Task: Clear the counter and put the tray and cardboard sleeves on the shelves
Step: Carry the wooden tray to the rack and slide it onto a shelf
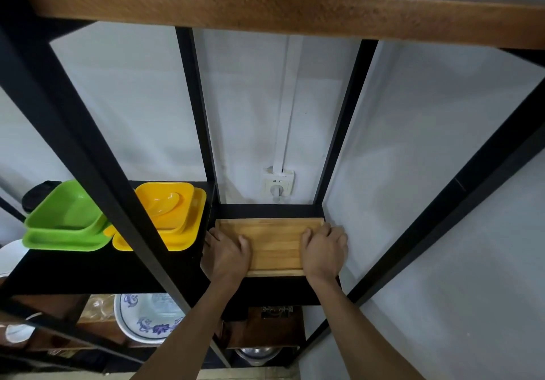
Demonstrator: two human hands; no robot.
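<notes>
A light wooden tray [274, 241] lies flat on a black shelf [274, 288] in the narrow right bay of a black metal rack. My left hand [227, 254] grips the tray's left edge, thumb on top. My right hand [324, 249] grips its right edge, close to the white wall. The tray's far edge sits near the back of the shelf. No cardboard sleeves are in view.
On the black shelf to the left stand a yellow bowl on a yellow plate [168, 217] and a green bowl on a green plate [66, 220]. A black diagonal post [97, 161] crosses in front. A wall socket [278, 186] sits behind the tray. A blue-patterned plate [147, 317] lies below. A wooden shelf [265, 2] runs overhead.
</notes>
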